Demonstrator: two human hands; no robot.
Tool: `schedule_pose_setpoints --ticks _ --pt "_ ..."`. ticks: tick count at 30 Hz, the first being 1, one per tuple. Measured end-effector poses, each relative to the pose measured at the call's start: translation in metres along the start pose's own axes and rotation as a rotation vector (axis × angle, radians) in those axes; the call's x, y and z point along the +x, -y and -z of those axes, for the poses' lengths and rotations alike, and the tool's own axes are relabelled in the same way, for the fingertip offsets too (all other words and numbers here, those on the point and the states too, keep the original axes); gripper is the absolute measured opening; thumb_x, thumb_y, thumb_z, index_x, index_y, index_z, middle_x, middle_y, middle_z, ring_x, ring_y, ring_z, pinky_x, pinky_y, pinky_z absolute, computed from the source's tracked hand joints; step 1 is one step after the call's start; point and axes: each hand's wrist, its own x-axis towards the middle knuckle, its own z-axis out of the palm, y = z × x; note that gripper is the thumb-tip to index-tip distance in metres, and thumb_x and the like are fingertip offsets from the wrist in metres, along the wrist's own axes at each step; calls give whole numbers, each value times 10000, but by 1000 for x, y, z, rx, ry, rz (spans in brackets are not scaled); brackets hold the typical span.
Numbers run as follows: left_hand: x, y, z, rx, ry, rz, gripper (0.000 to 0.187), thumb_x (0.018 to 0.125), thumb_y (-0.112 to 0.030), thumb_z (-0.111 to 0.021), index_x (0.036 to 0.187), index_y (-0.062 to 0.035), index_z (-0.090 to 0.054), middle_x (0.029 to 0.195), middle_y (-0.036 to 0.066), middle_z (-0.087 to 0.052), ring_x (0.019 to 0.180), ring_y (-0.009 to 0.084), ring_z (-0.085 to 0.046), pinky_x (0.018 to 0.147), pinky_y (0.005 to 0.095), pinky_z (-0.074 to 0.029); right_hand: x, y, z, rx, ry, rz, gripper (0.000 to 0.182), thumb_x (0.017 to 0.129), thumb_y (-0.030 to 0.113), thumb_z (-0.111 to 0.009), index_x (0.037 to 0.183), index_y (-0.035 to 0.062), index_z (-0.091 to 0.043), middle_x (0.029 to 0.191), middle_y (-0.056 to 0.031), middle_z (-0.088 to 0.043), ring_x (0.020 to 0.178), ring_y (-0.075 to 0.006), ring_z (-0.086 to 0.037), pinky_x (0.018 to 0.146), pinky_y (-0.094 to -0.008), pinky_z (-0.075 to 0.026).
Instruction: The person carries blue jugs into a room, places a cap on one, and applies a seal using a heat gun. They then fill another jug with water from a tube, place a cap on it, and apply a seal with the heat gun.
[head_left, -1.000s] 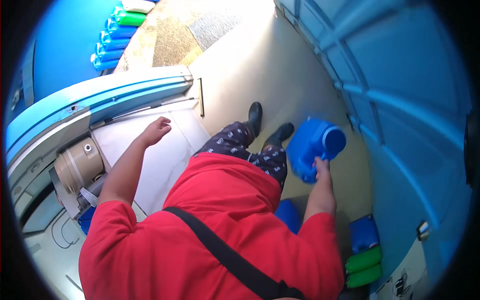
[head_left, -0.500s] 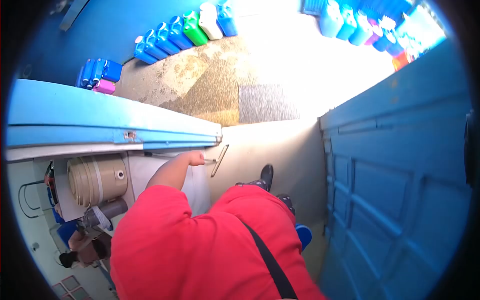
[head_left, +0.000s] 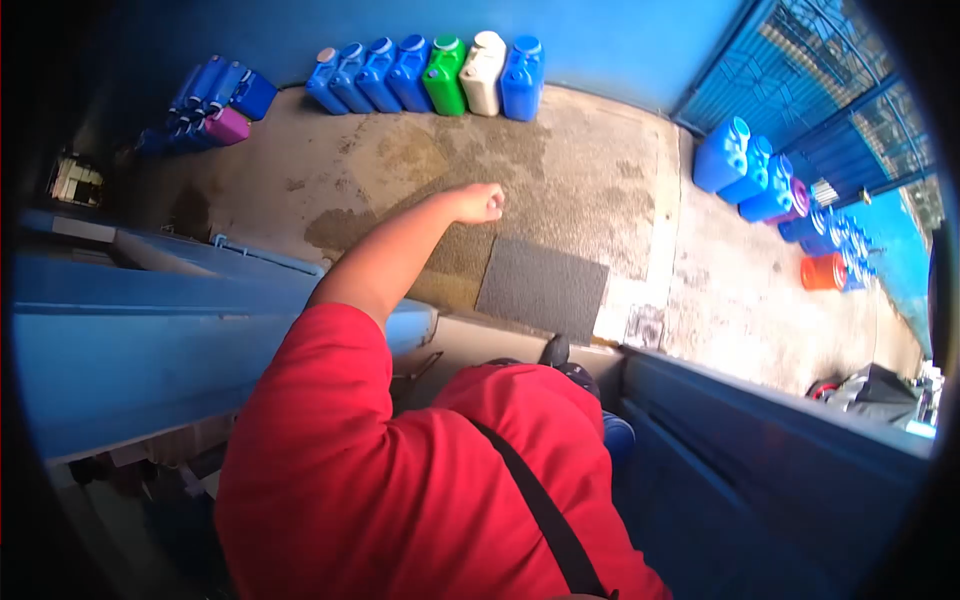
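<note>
One left hand (head_left: 476, 203) hangs out front, fingers curled in, above the floor (head_left: 585, 170); a blue jug (head_left: 619, 437) peeks past the red shirt (head_left: 330, 480); the hidden right hand's grip I can't tell.

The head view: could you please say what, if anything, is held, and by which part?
The left hand holds nothing. The right hand is hidden; whether it holds the partly visible blue container, and where, cannot be told.
</note>
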Motion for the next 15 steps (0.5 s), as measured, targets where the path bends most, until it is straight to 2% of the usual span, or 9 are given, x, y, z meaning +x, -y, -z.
schedule_pose_setpoints --ticks 1,6,10,12,15 --pt "1 11 16 38 47 27 440 918 -289 -657 1267 -48 -539 1179 151 -670 1082 297 -643 918 392 -505 16 23 11 -19 -1 28 329 784 216 -672 1015 -17 -647 826 -174 -693 657 -271 -670 581 -434 -516" --pt "-5 100 84 11 8 236 471 921 -311 -668 1264 -16 -537 1198 161 -661 1089 292 -640 917 390 -503 76 142 58 -124 -7 131 324 783 221 -678 1009 -10 -651 815 -170 -692 662 -269 -671 582 -436 -517" --pt "5 237 108 -104 -93 340 456 921 -304 -681 1247 -13 -549 1190 170 -659 1090 275 -637 912 386 -506 129 266 73 -209 -31 212 320 783 224 -683 1005 -5 -654 805 -167 -692 666 -267 -672 584 -437 -517" --pt "14 324 106 -178 -246 339 469 890 -344 -705 1211 -23 -584 1152 169 -674 1089 298 -642 937 405 -496 166 333 72 -264 -50 241 318 783 226 -686 1003 -2 -656 801 -166 -692 668 -266 -673 584 -438 -517" --pt "23 449 92 -289 -435 480 448 875 -349 -717 1156 -20 -603 1132 188 -675 1078 307 -644 935 402 -497 217 459 77 -376 -84 306 315 782 228 -689 1000 2 -659 794 -163 -691 671 -265 -673 585 -439 -518"
